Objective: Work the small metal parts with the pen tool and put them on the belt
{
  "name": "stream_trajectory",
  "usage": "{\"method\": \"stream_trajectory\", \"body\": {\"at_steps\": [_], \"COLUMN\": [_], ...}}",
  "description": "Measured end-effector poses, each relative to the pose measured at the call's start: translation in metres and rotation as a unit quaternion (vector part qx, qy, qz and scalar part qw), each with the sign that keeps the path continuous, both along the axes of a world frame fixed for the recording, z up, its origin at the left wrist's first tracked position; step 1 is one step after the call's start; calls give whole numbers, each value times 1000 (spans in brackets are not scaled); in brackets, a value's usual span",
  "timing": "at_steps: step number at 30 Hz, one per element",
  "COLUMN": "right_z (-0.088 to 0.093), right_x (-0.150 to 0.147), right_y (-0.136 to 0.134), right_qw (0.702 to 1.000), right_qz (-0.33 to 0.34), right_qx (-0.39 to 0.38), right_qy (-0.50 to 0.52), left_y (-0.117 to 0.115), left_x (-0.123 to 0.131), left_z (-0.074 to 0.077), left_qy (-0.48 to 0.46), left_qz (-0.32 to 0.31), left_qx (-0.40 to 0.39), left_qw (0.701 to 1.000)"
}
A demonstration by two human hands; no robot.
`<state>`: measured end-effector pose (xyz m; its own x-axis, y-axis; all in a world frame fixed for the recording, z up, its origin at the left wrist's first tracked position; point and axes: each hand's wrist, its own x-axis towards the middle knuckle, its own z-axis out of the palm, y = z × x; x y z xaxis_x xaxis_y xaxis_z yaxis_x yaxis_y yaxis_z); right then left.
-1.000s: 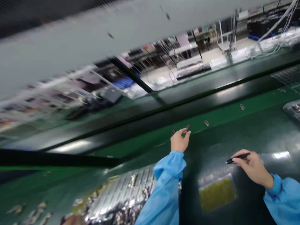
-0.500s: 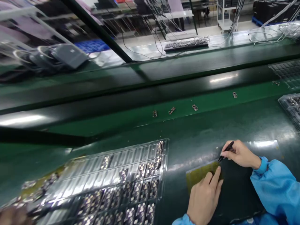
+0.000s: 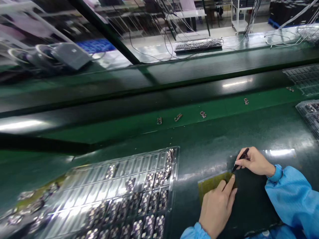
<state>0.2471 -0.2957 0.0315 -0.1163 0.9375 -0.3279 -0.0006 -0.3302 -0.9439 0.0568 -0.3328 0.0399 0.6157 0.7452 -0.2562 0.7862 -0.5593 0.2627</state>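
My left hand (image 3: 218,206) lies with its fingers stretched over a yellow, translucent film sheet (image 3: 208,186), pressing it to the dark green table. My right hand (image 3: 254,162) is closed around a pair of slim black tweezers (image 3: 241,160). Their tip points down at the sheet's upper right corner, close to my left fingertips. Whether the tip grips anything is too small to tell. To the left lies a clear plastic tray (image 3: 177,166) with many small metallic electronic parts (image 3: 149,196) in its slots; several upper slots hold nothing.
Several small parts (image 3: 203,114) lie spaced along a bright green belt (image 3: 224,111) beyond the table. More trays (image 3: 310,111) stand at the right. A blurred yellow sheet with parts (image 3: 37,196) lies at the far left. A keyboard (image 3: 198,46) and cables rest on the bench behind.
The small parts on the green belt have shifted left. A blurred hand at the lower left has left the view. My hands have barely moved.
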Motion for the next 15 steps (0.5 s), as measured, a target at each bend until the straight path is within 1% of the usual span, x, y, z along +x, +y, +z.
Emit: {"method": "stream_trajectory", "body": {"at_steps": [6,8,9,11,12,13,15], "right_z": [0,3,4,6,6,6,4], "right_x": [3,5,7,9,10,11,12], "right_y": [1,1,2,2,2,2,2], "right_qw": [999,999,998,997,996,995,993], "right_qz": [-7,-20,-28,-47,-56,-65,-79], "right_qx": [-11,-10,-8,-1,3,7,15], "right_qy": [29,43,50,62,68,75,89], "left_y": [-4,-3,1,20,35,54,102], "left_x": [4,1,-3,-12,-16,-20,-24], "left_z": [5,9,11,14,14,13,9], "left_qy": [0,-30,-56,-119,-146,-166,-183], "left_qz": [28,44,48,62,89,133,248], "left_qx": [-49,-78,-106,-170,-196,-208,-182], "left_qw": [998,995,992,976,966,955,933]}}
